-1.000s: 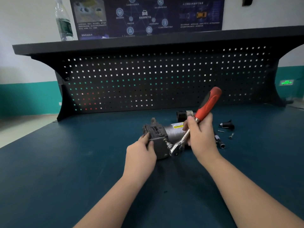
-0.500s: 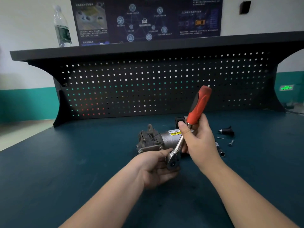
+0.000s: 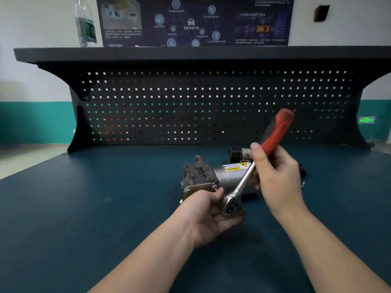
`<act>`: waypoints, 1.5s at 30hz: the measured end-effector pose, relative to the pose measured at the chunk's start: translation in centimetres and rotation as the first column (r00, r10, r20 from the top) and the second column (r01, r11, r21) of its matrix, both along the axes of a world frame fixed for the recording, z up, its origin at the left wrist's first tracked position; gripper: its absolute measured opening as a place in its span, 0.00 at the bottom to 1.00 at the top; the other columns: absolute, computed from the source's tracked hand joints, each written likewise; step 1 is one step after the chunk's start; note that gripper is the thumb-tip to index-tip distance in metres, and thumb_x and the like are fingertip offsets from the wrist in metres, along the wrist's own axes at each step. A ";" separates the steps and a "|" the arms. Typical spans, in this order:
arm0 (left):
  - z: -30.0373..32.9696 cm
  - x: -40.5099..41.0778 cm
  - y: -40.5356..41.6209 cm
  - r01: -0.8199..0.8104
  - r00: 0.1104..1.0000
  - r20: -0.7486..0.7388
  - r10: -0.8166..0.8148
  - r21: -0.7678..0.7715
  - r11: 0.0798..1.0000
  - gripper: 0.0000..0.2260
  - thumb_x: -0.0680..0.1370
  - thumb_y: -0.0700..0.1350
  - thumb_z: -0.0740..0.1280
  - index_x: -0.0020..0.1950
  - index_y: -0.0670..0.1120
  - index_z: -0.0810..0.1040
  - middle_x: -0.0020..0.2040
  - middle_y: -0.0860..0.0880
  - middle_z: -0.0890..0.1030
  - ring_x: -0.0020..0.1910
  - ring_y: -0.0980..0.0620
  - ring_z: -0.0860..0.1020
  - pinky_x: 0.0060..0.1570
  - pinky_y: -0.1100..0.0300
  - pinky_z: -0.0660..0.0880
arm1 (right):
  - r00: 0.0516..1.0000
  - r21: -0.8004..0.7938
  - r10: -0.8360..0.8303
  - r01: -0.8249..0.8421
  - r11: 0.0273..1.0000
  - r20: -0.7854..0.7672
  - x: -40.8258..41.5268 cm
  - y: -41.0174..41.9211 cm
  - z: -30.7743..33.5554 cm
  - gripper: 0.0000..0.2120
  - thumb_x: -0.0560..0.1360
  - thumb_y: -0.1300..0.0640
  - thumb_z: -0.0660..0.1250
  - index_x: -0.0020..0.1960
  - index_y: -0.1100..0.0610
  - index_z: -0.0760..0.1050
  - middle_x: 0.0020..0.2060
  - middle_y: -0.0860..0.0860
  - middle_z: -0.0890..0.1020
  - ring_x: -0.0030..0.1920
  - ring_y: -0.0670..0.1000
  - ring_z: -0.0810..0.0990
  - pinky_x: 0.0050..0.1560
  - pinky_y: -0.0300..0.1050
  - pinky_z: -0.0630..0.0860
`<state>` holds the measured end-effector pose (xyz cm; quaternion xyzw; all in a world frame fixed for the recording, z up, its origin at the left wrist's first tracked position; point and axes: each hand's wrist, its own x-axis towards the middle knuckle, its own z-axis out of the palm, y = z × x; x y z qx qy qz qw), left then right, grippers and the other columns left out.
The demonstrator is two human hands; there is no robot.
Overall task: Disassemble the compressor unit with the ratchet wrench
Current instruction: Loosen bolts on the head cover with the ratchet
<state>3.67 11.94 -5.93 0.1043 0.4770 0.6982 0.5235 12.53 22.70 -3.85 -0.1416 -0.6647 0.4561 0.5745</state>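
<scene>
Slanting from lower-left head to upper-right red handle, the ratchet wrench (image 3: 243, 182) crosses the compressor unit (image 3: 213, 178).

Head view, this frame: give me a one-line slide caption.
Right hand holds the red-handled ratchet wrench while left hand cups its head beside the compressor unit on the workbench.

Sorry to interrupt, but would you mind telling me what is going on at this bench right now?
A person is taking apart a compressor unit lying on the blue workbench. The right hand grips the ratchet wrench by its red handle, the shaft sloping down towards the person. The left hand cups the wrench head in front of the unit, fingers at the socket end. A few small loose parts lie behind the right hand.
</scene>
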 end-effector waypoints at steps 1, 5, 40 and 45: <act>-0.1 0.0 0.0 -0.005 1.000 -0.016 0.005 0.005 1.000 0.07 0.78 0.40 0.65 0.49 0.36 0.77 0.41 0.37 0.81 0.37 0.39 0.82 0.32 0.49 0.81 | 0.999 0.077 -0.019 0.017 0.997 0.031 0.3 0.1 0.1 0.15 0.70 0.38 0.68 0.37 0.49 0.76 0.25 0.46 0.75 0.28 0.47 0.73 0.31 0.46 0.71; -0.1 0.0 -0.1 0.017 0.997 -0.073 -0.016 0.011 1.000 0.08 0.77 0.41 0.67 0.43 0.36 0.78 0.34 0.39 0.81 0.34 0.42 0.82 0.36 0.49 0.81 | 0.994 0.043 -0.098 0.096 0.994 0.050 0.5 0.4 0.3 0.12 0.70 0.50 0.74 0.33 0.53 0.75 0.23 0.45 0.76 0.26 0.43 0.72 0.28 0.37 0.70; 0.2 -0.3 -0.4 0.019 1.000 0.008 -0.019 0.027 0.999 0.12 0.77 0.37 0.65 0.58 0.32 0.75 0.56 0.34 0.79 0.49 0.38 0.80 0.41 0.47 0.79 | 0.996 0.299 -0.012 -0.016 0.954 0.091 0.1 -2.4 -0.3 0.09 0.71 0.44 0.69 0.40 0.49 0.74 0.32 0.50 0.78 0.32 0.45 0.74 0.36 0.38 0.72; 0.2 -0.1 -0.2 0.003 1.000 -0.006 -0.003 0.042 0.999 0.06 0.77 0.38 0.65 0.45 0.35 0.76 0.37 0.39 0.80 0.39 0.41 0.80 0.43 0.46 0.78 | 0.958 0.113 -0.247 0.232 0.966 0.143 -0.1 -1.6 0.0 0.11 0.74 0.51 0.68 0.35 0.52 0.72 0.24 0.46 0.75 0.28 0.46 0.71 0.30 0.39 0.67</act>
